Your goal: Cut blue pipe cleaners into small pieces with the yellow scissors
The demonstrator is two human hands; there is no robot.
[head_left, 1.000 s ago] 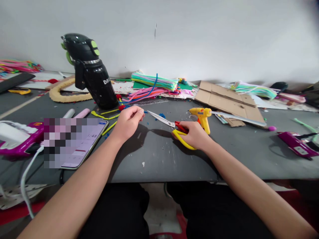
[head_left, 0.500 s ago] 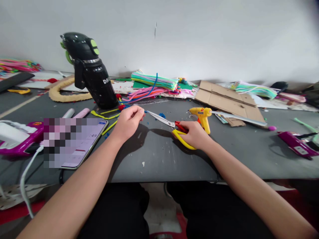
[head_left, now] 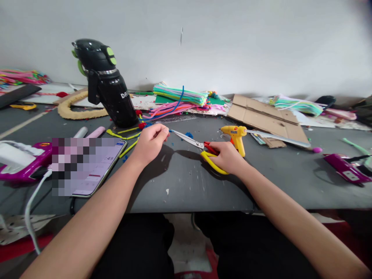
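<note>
Left hand (head_left: 152, 144): thumb and index finger closed in a pinch. A small blue piece (head_left: 170, 131) shows at the fingertips; its length inside the grip cannot be told. Right hand (head_left: 228, 157): fingers wrapped around the red and yellow handles of the scissors (head_left: 190, 140). The blades are almost together and point toward the left fingertips, tips beside the blue piece; contact cannot be confirmed.

Pose: both forearms extend forward and inward from the lower corners of the view. Both hands are raised over the grey table (head_left: 186, 186), with shadows beneath.

Adjacent items: the yellow glue gun (head_left: 236, 135) is just beyond the right hand and limits space on that side. Blue scraps (head_left: 188, 135) lie behind the blades. Yellow fuzzy stems (head_left: 123, 136) lie beside the left hand. The phone (head_left: 101, 166) lies alongside the left forearm.

Outer area: the black bottle (head_left: 116, 97) appears tilted, beyond the left hand. Pastel stems (head_left: 180, 95) are bundled at the rear, above pink stems (head_left: 170, 110). Cardboard (head_left: 261, 114) lies behind the glue gun.
</note>
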